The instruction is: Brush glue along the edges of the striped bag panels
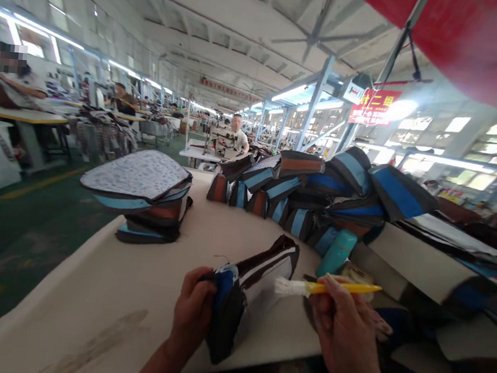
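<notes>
My left hand [197, 307] is closed on the near end of a sewn fabric piece [262, 280], dark with a blue band and a pale inner side. This piece is tilted on edge over the table. White, wet-looking stuff lies along its blue edge. In my right hand [344, 328] I grip a brush [331, 287] with a yellow handle, its white bristles pointing left and close to the pale side of the piece. Whether the bristles touch it I cannot tell.
On the left of the pale table [169, 295] is a stack of fabric pieces [140, 177]. A long heap of similar pieces [301, 185] lines the back and right. A teal bottle [337, 253] leans by the heap. Co-workers [239, 136] sit farther off.
</notes>
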Tool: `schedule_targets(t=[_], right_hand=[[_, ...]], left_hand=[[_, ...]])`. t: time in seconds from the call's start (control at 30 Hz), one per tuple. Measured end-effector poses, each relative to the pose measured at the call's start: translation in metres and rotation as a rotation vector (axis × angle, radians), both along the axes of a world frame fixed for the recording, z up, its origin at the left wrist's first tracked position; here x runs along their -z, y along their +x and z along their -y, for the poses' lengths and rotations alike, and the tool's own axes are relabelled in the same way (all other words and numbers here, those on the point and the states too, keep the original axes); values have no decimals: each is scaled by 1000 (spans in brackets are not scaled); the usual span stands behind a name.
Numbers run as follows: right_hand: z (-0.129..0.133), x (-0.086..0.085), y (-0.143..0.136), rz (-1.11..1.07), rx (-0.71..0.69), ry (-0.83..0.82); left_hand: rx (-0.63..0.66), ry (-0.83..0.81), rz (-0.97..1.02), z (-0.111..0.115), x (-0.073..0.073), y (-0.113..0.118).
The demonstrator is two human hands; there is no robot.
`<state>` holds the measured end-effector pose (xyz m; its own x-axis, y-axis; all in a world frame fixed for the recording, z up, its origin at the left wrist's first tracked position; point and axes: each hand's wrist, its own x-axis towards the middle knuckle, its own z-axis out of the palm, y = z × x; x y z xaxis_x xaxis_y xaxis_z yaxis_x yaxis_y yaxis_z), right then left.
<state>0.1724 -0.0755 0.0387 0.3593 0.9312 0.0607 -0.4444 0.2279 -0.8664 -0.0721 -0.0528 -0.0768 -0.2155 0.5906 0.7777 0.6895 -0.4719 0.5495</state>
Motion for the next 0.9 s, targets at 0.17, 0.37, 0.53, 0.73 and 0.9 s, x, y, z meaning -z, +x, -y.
schedule_targets(t=[0.17, 0.37, 0.53, 0.73, 0.9], right_hand=[[4, 10, -17, -72, -40, -17], [4, 1, -26, 1, -2, -17], [0, -6, -25, 75, -44, 75], [-18, -12, -39, 417, -69, 186], [-27, -23, -43, 643, 125, 263]], left_hand=[[201, -88, -129, 23, 2, -4], [37, -163, -35, 25, -11, 18], [318, -327, 247, 12, -40, 24], [430, -388, 333, 14, -58, 30], [429, -418, 343, 17, -55, 31]])
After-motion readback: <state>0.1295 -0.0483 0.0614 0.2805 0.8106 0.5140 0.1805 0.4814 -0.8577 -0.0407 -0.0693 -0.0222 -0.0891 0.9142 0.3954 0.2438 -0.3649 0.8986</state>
